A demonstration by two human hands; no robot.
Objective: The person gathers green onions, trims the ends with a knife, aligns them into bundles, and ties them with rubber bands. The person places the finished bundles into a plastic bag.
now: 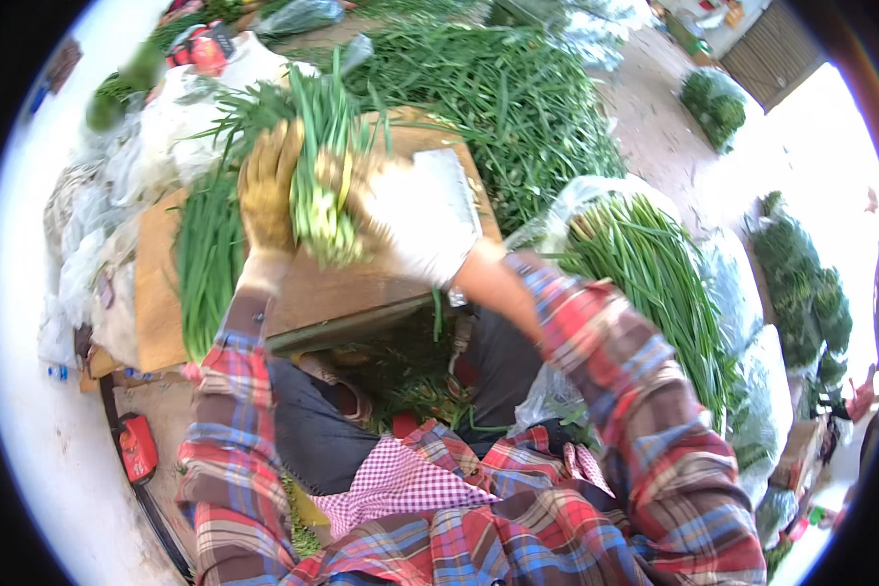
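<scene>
A bunch of long-leaved greens with pale stalk ends (326,212), like garlic chives, stands tilted between my hands above a brown wooden board (351,297). A narrow yellow band (346,179) crosses its stalks. My left hand (269,190), in a tan work glove, holds the bunch's left side with fingers stretched upward; its thumb is hidden. Blurred by motion, my right hand (370,190) wears a glove with a white cuff and grips the right side near the band. Loose greens (209,256) lie on the board left of my left hand.
A large heap of cut greens (498,110) lies beyond the board. On the board's right sits a flat grey plate (447,183). An open plastic bag of greens (644,278) stands by my right arm. White plastic sheeting (183,139) lies at the left, a red pouch (138,448) below it.
</scene>
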